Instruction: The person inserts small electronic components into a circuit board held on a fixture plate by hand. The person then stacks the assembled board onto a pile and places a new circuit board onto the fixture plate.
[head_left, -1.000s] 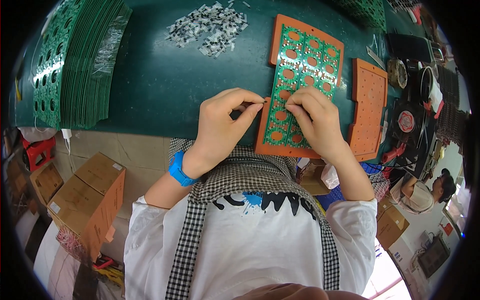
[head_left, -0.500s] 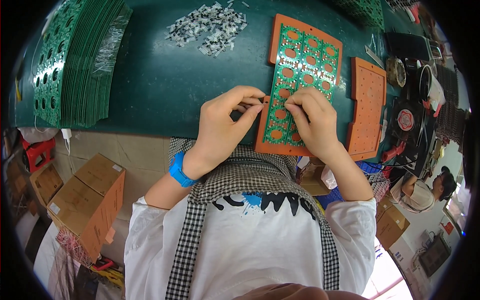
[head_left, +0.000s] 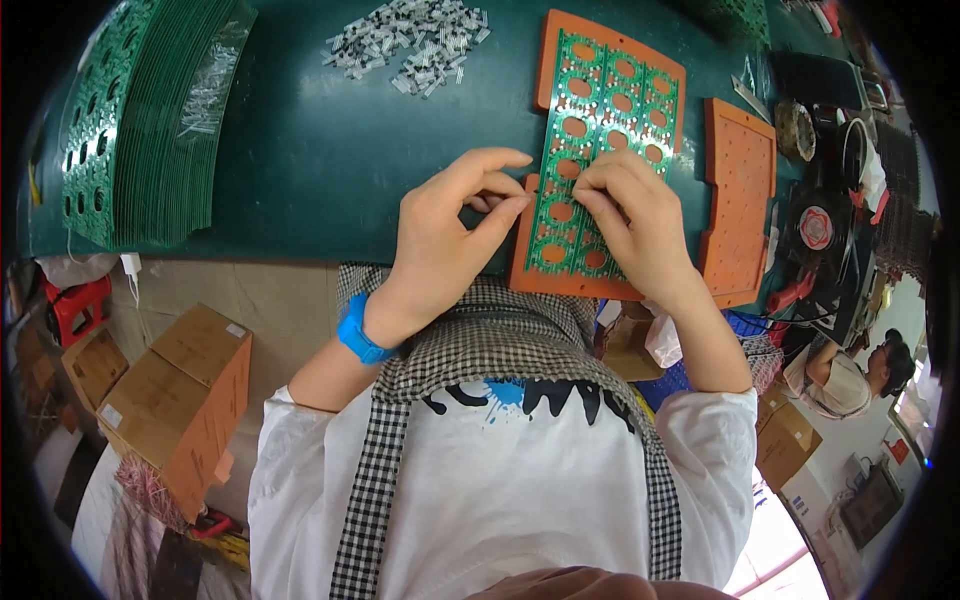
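A green circuit board panel (head_left: 596,112) with rows of oval holes lies on an orange fixture plate (head_left: 520,262). At the plate's left edge is my left hand (head_left: 432,225), its index finger raised; the thumb meets the other fingers in a pinch, and anything between them is too small to make out. Over the panel's lower half, my right hand (head_left: 648,222) pinches thumb and index finger together close to the board's surface. Whatever those fingertips hold is hidden. Up the table to the left lies a pile of small clear-and-black parts (head_left: 425,42).
Tall stacked green circuit boards (head_left: 160,140) stand at the left. Right of the panel lies another orange plate (head_left: 738,200), with a tape roll (head_left: 795,135) and black equipment (head_left: 815,85) beyond. Cardboard boxes (head_left: 170,390) sit below left; a co-worker (head_left: 840,375) is far right.
My left index finger has lifted away from the thumb. My right hand stays at nearly the same place on the panel. The whole view has shifted slightly.
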